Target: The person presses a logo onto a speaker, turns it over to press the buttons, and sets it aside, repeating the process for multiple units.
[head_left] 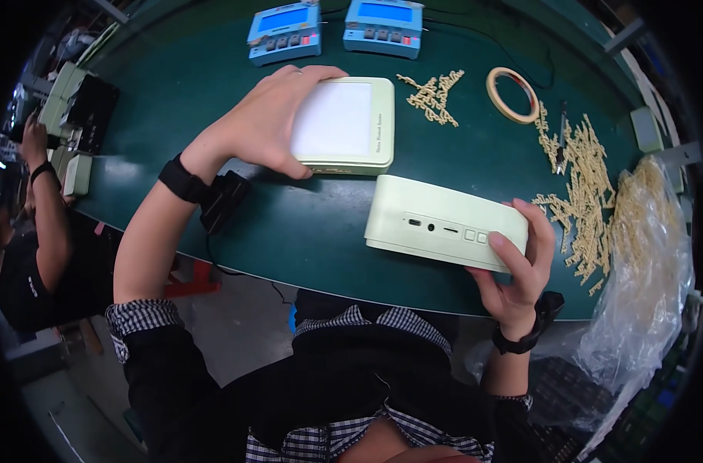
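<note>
My left hand (266,119) is closed around the left side of a pale green handheld device (381,116) with a white screen, its thumb at the near edge and fingers at the far edge. The screen faces up; whether the device rests fully on the table I cannot tell. Nearer to me, my right hand (521,266) grips the right end of a second pale green device (436,204). This one is turned so that a long side with ports, a slot and small square buttons faces me. Its screen side is hidden.
Two blue boxes with displays (286,31) stand at the far edge of the green table (174,85). Small beige parts (586,181) lie in piles at the right, near a tape roll (513,94) and a clear plastic bag (648,255). A co-worker's arm (49,208) is at far left.
</note>
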The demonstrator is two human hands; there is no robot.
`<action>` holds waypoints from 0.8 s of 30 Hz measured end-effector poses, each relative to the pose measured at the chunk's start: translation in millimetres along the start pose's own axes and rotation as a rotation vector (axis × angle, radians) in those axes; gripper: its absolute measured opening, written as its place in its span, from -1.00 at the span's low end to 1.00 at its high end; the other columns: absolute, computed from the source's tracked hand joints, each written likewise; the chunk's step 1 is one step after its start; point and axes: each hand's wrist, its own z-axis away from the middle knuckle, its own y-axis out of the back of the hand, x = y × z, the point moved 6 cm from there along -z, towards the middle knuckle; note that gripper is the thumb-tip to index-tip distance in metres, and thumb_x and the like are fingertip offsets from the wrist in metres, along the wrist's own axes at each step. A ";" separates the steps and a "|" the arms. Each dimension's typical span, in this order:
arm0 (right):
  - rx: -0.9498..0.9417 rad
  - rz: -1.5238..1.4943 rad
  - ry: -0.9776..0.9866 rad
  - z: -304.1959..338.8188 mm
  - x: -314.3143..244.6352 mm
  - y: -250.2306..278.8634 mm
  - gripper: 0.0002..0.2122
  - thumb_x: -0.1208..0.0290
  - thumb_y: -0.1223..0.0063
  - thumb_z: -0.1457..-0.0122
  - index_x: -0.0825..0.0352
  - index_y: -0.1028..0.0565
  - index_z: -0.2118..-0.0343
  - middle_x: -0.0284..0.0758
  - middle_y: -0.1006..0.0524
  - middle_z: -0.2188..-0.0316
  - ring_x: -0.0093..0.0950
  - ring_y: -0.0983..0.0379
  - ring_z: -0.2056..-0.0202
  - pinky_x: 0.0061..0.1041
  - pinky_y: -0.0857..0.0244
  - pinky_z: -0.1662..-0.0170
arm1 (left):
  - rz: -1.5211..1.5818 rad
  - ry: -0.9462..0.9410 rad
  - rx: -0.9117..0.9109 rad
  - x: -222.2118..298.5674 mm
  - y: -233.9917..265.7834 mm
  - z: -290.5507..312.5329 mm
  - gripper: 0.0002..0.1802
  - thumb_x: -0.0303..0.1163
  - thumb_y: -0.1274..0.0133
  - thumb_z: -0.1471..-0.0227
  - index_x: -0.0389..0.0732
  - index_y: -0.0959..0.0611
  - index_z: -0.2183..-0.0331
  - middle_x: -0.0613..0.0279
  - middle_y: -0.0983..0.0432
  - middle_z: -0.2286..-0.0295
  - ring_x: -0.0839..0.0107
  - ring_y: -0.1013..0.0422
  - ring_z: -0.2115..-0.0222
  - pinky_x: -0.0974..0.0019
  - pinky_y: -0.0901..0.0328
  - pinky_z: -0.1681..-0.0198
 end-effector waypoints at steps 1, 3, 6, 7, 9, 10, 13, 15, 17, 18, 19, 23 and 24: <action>0.002 0.008 -0.007 -0.5 -0.1 0.5 -0.53 0.49 -0.34 0.07 0.21 -0.46 0.04 0.05 -0.25 -0.11 -0.08 -0.38 0.01 -0.19 -0.32 -0.02 | 0.004 -0.009 -0.001 0.6 0.0 0.0 0.16 -0.19 -0.31 0.67 -0.21 -0.30 -0.14 0.01 -0.41 0.12 0.09 -0.29 0.09 0.15 -0.18 -0.06; -0.006 0.012 -0.006 -1.2 -2.1 0.6 -0.53 0.50 -0.34 0.07 0.21 -0.46 0.03 0.05 -0.24 -0.11 -0.08 -0.37 0.00 -0.19 -0.32 -0.02 | 0.004 0.027 -0.029 2.0 1.8 -0.5 0.18 -0.19 -0.31 0.67 -0.21 -0.29 -0.15 0.00 -0.38 0.08 0.08 -0.28 0.06 0.15 -0.18 -0.08; -0.014 0.036 -0.020 -3.2 -4.0 1.3 -0.52 0.51 -0.34 0.07 0.21 -0.45 0.02 0.05 -0.24 -0.11 -0.08 -0.36 -0.01 -0.19 -0.30 -0.04 | 0.016 0.078 -0.093 0.7 0.3 -0.5 0.21 -0.18 -0.31 0.66 -0.21 -0.26 -0.17 -0.02 -0.32 0.01 0.07 -0.25 -0.02 0.14 -0.16 -0.14; -0.004 0.034 -0.016 -4.8 -5.3 1.6 -0.54 0.53 -0.35 0.08 0.22 -0.48 0.05 0.03 -0.25 -0.10 -0.10 -0.37 0.01 -0.22 -0.35 0.01 | 0.011 0.052 -0.062 0.3 0.4 -0.4 0.18 -0.18 -0.31 0.66 -0.21 -0.28 -0.15 0.00 -0.35 0.05 0.08 -0.26 0.02 0.15 -0.18 -0.10; 0.018 0.032 -0.014 -6.3 -7.9 2.5 -0.57 0.57 -0.37 0.12 0.26 -0.55 0.11 0.01 -0.25 -0.07 -0.14 -0.41 0.06 -0.29 -0.45 0.12 | 0.004 -0.003 -0.003 1.0 0.8 0.2 0.14 -0.18 -0.31 0.66 -0.20 -0.32 -0.12 0.04 -0.41 0.12 0.11 -0.29 0.11 0.17 -0.20 -0.01; 0.017 0.033 -0.015 -4.9 -8.1 2.4 -0.57 0.57 -0.37 0.12 0.26 -0.55 0.11 0.01 -0.25 -0.07 -0.14 -0.41 0.06 -0.29 -0.45 0.12 | 0.005 -0.003 -0.004 1.0 0.3 0.8 0.14 -0.18 -0.31 0.66 -0.20 -0.32 -0.12 0.04 -0.41 0.12 0.11 -0.29 0.11 0.17 -0.20 -0.01; -0.009 0.065 -0.031 -0.1 -4.2 0.4 -0.51 0.51 -0.33 0.06 0.18 -0.46 0.01 0.02 -0.24 -0.12 -0.09 -0.33 -0.03 -0.20 -0.27 -0.06 | 0.014 0.018 -0.018 -0.6 -1.0 0.9 0.16 -0.17 -0.31 0.67 -0.19 -0.30 -0.13 0.04 -0.41 0.12 0.11 -0.29 0.12 0.18 -0.20 -0.01; -0.022 0.083 -0.024 -0.8 -6.4 0.8 -0.52 0.51 -0.33 0.06 0.16 -0.46 0.01 0.02 -0.23 -0.12 -0.10 -0.33 -0.03 -0.21 -0.27 -0.05 | 0.009 0.008 -0.018 -2.1 -1.1 0.1 0.16 -0.17 -0.31 0.67 -0.19 -0.30 -0.14 0.04 -0.41 0.12 0.11 -0.29 0.12 0.18 -0.20 -0.01; -0.047 0.119 -0.015 -1.4 -9.1 0.0 -0.53 0.52 -0.32 0.06 0.13 -0.48 0.02 0.00 -0.22 -0.12 -0.11 -0.31 -0.04 -0.22 -0.26 -0.05 | 0.001 -0.012 -0.023 -2.8 -1.5 0.3 0.17 -0.17 -0.31 0.68 -0.19 -0.30 -0.14 0.05 -0.41 0.11 0.11 -0.28 0.11 0.18 -0.20 -0.01; -0.047 0.119 -0.016 -1.2 -9.6 0.0 -0.53 0.52 -0.32 0.06 0.13 -0.48 0.02 0.00 -0.22 -0.12 -0.11 -0.31 -0.04 -0.22 -0.26 -0.05 | 0.002 -0.012 -0.023 -3.0 -2.0 0.8 0.17 -0.17 -0.31 0.68 -0.19 -0.30 -0.14 0.05 -0.41 0.11 0.11 -0.28 0.11 0.18 -0.20 -0.01; -0.050 0.115 -0.030 -1.3 -9.3 -0.2 -0.53 0.52 -0.32 0.06 0.12 -0.48 0.02 0.00 -0.22 -0.12 -0.11 -0.31 -0.04 -0.22 -0.26 -0.05 | 0.000 -0.012 -0.022 -3.2 -2.2 1.5 0.18 -0.16 -0.31 0.68 -0.19 -0.30 -0.14 0.04 -0.41 0.11 0.11 -0.28 0.11 0.18 -0.20 -0.01; -0.050 0.094 -0.059 -1.3 -8.4 0.6 -0.53 0.53 -0.32 0.06 0.10 -0.49 0.03 -0.01 -0.21 -0.12 -0.11 -0.30 -0.05 -0.23 -0.26 -0.05 | 0.002 -0.013 -0.014 -2.6 -0.7 0.7 0.18 -0.16 -0.30 0.68 -0.19 -0.29 -0.14 0.04 -0.41 0.11 0.10 -0.28 0.10 0.17 -0.20 -0.02; -0.046 0.078 -0.067 0.4 -9.0 0.6 -0.54 0.53 -0.31 0.05 0.10 -0.49 0.03 -0.02 -0.21 -0.12 -0.11 -0.29 -0.05 -0.23 -0.25 -0.05 | 0.010 -0.016 -0.014 -1.9 -1.3 0.7 0.18 -0.16 -0.30 0.68 -0.19 -0.29 -0.14 0.03 -0.41 0.11 0.10 -0.28 0.09 0.16 -0.20 -0.03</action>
